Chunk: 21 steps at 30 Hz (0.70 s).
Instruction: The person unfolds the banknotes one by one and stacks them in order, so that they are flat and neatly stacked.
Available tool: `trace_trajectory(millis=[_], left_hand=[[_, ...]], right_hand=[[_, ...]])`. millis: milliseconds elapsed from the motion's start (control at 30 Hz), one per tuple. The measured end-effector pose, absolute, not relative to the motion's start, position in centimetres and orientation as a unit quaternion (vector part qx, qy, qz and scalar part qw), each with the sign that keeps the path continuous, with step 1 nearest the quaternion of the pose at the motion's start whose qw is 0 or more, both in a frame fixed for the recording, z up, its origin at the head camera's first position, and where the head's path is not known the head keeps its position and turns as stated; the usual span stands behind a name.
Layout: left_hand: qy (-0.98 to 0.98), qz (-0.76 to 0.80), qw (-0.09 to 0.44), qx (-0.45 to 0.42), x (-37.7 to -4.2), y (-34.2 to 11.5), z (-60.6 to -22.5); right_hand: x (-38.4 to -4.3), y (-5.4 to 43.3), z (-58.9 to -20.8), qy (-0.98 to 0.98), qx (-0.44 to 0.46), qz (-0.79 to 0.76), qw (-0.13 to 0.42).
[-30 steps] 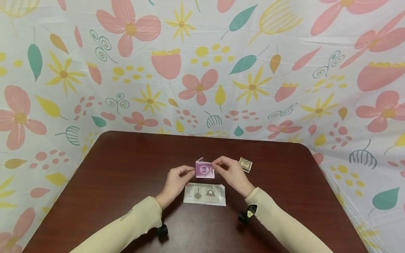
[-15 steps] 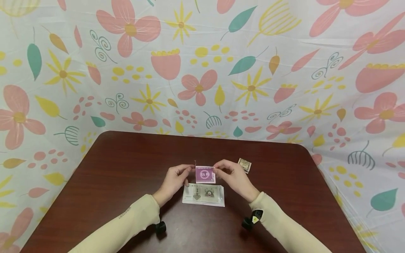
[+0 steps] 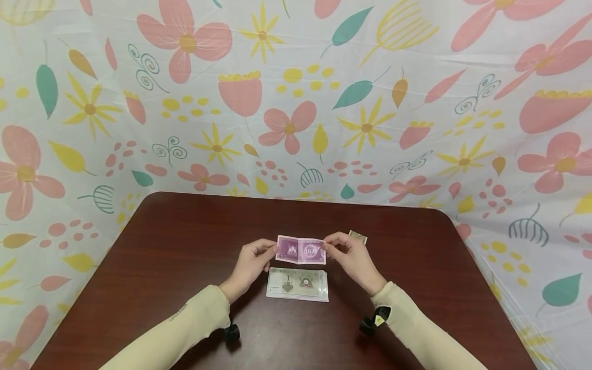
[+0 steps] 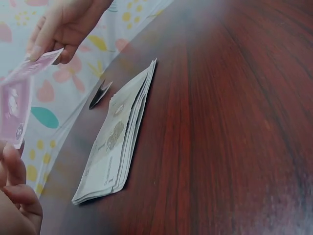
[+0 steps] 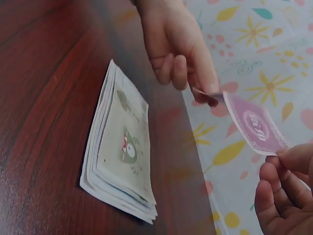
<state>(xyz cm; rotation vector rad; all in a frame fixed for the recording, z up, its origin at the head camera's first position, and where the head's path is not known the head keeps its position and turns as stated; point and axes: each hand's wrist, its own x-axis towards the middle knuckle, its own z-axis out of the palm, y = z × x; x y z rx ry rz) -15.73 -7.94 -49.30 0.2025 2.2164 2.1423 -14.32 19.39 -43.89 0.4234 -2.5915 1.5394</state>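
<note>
A purple banknote (image 3: 300,250) with a crease down its middle is spread between both hands, raised above the table in the wrist views. The left hand (image 3: 250,264) pinches its left end between thumb and fingers. At the other end, the right hand (image 3: 353,259) pinches the edge the same way. Just in front of the note lies a stack of pale green-grey banknotes (image 3: 297,284), several thick, as its fanned edges show in the left wrist view. Behind the right hand, a small folded brownish note (image 3: 358,236) lies partly hidden.
The dark reddish-brown wooden table (image 3: 185,231) has rounded far corners. A white cloth (image 3: 296,169) printed with flowers and leaves hangs around its back and sides. Both forearms in cream sleeves reach in from the near edge, with black devices at the wrists.
The purple note, folded in half a second ago, is now opened out to its full width. The hands have moved apart, the left going left and the right going right.
</note>
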Motion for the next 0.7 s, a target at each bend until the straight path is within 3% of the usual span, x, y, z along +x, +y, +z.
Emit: trace_trajectory(millis=[467, 700], left_hand=[[0.761, 0.642, -0.053, 0.076, -14.9, -8.1, -48.4], [0.767, 0.635, -0.044, 0.087, -14.8, -8.4, -48.6]], right_hand=[[-14.7, 19.4, -45.2, -0.854, 0.16, 0.484, 0.1], [-14.4, 19.3, -45.6, -0.876, 0.198, 0.424, 0.115]])
